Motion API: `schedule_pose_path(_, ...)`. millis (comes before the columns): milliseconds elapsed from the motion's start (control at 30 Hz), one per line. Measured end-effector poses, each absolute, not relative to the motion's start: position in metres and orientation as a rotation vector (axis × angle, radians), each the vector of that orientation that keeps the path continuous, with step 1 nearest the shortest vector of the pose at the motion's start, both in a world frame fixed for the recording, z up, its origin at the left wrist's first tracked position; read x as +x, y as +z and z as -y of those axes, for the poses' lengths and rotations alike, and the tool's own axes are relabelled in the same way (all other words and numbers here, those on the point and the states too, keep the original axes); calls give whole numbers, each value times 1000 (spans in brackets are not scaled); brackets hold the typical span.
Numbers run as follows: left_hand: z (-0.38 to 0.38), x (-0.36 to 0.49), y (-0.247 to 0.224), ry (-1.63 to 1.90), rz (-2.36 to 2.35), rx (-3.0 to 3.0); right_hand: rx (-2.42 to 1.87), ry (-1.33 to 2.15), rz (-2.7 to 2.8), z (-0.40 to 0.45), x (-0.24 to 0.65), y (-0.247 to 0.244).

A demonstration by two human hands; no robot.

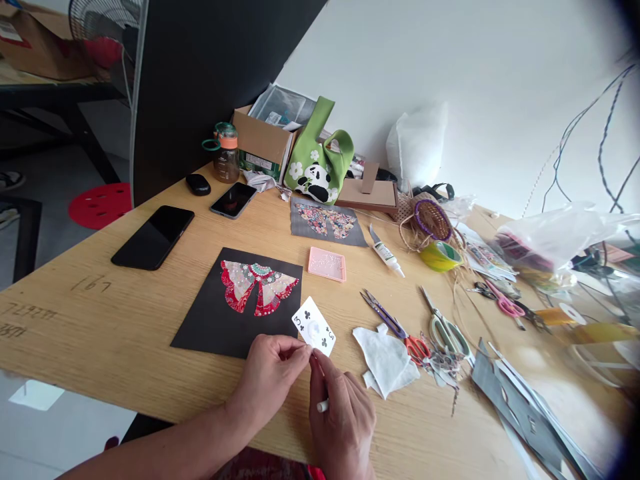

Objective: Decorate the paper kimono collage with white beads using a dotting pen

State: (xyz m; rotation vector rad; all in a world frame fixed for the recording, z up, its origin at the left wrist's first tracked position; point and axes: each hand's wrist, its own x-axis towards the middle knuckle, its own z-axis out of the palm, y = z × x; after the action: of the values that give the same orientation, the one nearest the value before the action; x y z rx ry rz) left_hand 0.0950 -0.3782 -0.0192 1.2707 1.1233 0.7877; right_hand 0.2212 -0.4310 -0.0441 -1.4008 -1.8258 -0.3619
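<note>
My left hand [277, 365] is closed in a pinch, its fingertips meeting those of my right hand; what it pinches is too small to make out. A thin white-ended stick [323, 405] shows between the curled fingers of my right hand [344, 415]. Just beyond the fingertips is a playing card [301, 319], a three of clubs, with a whitish blob on its middle. To the left, a black sheet [205, 327] bears a red and cream fabric cape shape [260, 283] with beads along it. Behind the card sits a pink tray [327, 264] holding tiny pale beads.
Right of my hands lie white cloth pieces [385, 360], purple-and-orange scissors [387, 317] and pale green scissors [445, 330]. A glue tube [386, 253] and a grey sheet with floral pieces [325, 223] are farther back. Two phones, a bottle [227, 157] and a green panda bag [317, 163] stand beyond.
</note>
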Motion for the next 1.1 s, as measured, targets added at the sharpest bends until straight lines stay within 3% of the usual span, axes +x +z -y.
schedule_pose_path(300,374,95,-14,782,-1166,1228,-1397,-211,1716,435,218,-44)
schedule_pose_path(367,374,94,-13,783,-1182,1217,-1448,23,1569,438,218,-42)
schedule_pose_path(533,370,93,-13,768,-1218,1217,-1504,1049,886,436,227,-27)
schedule_pose_path(667,363,95,-14,727,-1218,1228,-1215,1422,503,428,235,-15)
schedule_pose_path(1100,336,127,-17,225,-1164,1263,-974,1577,330,429,253,-3)
